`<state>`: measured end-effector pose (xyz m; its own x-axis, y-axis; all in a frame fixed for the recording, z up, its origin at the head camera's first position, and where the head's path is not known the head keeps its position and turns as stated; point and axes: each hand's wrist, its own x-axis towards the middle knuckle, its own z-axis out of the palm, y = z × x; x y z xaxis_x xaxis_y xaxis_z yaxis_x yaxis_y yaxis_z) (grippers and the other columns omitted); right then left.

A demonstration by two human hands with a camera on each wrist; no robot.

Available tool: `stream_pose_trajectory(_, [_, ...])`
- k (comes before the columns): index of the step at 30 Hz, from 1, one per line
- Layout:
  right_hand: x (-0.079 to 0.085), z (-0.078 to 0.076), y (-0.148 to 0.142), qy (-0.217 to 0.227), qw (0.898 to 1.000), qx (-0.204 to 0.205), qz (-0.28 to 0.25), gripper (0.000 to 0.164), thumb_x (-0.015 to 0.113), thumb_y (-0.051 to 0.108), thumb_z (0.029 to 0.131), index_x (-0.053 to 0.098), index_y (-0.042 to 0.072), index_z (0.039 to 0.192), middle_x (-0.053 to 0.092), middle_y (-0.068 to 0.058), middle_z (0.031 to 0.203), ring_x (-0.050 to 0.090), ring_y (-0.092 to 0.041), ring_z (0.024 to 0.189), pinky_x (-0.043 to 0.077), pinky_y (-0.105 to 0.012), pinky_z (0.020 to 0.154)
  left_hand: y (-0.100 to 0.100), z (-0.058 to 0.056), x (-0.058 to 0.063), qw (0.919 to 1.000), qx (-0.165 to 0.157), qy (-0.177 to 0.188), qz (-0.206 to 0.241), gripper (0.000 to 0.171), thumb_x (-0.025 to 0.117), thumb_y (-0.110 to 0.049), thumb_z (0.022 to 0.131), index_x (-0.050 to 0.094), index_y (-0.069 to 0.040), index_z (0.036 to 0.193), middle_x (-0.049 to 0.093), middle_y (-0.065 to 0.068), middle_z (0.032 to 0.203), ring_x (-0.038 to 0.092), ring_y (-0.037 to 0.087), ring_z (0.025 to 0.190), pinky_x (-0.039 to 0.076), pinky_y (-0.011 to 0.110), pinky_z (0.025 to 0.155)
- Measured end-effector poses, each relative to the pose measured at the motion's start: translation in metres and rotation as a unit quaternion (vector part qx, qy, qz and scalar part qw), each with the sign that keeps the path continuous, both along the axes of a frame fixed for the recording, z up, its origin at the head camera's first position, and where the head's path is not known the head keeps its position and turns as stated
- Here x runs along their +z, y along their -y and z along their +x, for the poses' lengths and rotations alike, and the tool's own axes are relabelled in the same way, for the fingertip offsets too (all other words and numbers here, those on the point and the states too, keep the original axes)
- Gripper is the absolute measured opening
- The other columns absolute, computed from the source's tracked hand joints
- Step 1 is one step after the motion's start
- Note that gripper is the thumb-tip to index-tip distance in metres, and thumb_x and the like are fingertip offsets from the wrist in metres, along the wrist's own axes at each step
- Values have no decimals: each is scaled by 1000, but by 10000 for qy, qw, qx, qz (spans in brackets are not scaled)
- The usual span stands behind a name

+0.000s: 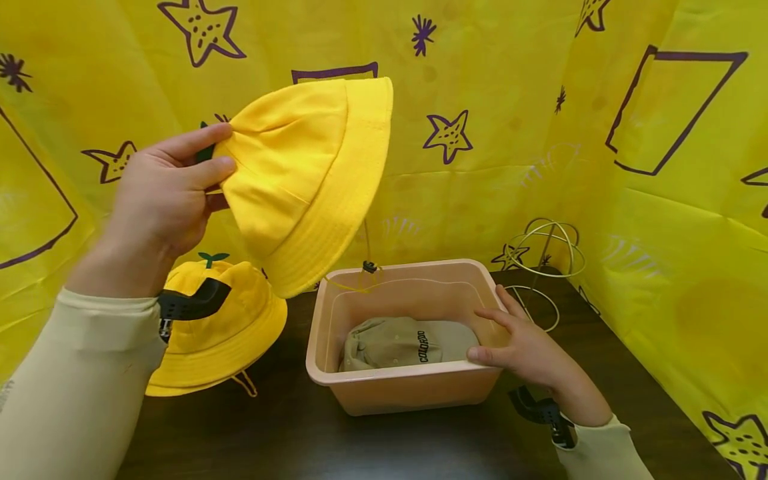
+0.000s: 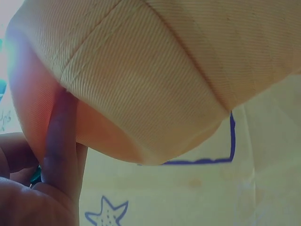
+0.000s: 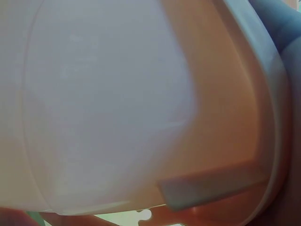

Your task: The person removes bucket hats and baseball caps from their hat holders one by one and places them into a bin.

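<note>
Yellow backdrop (image 1: 516, 60) all round, dark worktop (image 1: 420, 447) below, and there's the pink tub (image 1: 414, 393) standing upright on it! Up in the air, above and left of the tub, hangs the raised hat (image 1: 318, 180), brim turned rightward. A second hat (image 1: 240, 323) sits on the worktop, left of the tub; a cap (image 1: 390, 343) lies inside, bill towards the right. The left grip (image 1: 165, 180) is narrow, pinching the raised hat by its crown; the right grip (image 1: 531, 347) is spread wide, resting on the tub's right end, thumb at the near rim. So the step in hand, I'd say, is holding the hat up while steadying the tub. The next move calls for a sure pinch, and care that the dangling toggle (image 1: 369, 267) doesn't snag the rim.
</note>
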<state>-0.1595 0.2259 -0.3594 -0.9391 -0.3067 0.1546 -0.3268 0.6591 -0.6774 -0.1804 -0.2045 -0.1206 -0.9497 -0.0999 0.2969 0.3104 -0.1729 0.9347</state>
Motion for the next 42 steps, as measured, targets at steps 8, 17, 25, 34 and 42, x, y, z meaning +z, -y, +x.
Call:
stream_pose_trajectory(8, [-1,1,0,27,9999,9,-98,78,82,48,79,57,5,140,5,-17,164,17,-54,141,29,-71,100,-33,-1,-16,9971,-296,7,-701,42,70,0,91,67,-12,132,52,10,140,64,22,96,58,30,66])
stream_pose_trajectory(17, [-2,-1,-1,77,9999,98,-88,81,80,48,80,53,4,143,2,-17,164,15,-54,141,29,-72,99,-52,-12,-46,9623,-506,155,-2669,40,62,-12,100,61,-18,140,49,4,146,60,23,110,56,31,78])
stream_pose_trajectory(25, [-3,-2,-3,29,9999,104,-16,85,80,49,81,48,7,148,2,-16,164,17,-54,141,30,-73,98,-58,-28,-76,9401,-923,43,-3283,38,66,-11,97,65,-16,135,56,7,139,65,22,101,57,33,77])
stream_pose_trajectory(34, [-2,-2,-2,121,9998,9,-139,102,81,49,79,29,12,158,1,-17,164,14,-54,142,26,-76,98,-67,-39,-102,9188,-1161,-11,-3774,36,68,-8,95,69,-17,130,58,4,138,62,22,76,55,30,62])
stream_pose_trajectory(42, [-2,-2,0,351,9985,-149,-404,124,84,48,76,1,8,160,3,-21,163,24,-51,139,25,-72,103,-74,-43,-120,8908,-1140,-340,-4384,34,65,-6,96,71,-19,127,60,4,135,61,22,110,54,32,73])
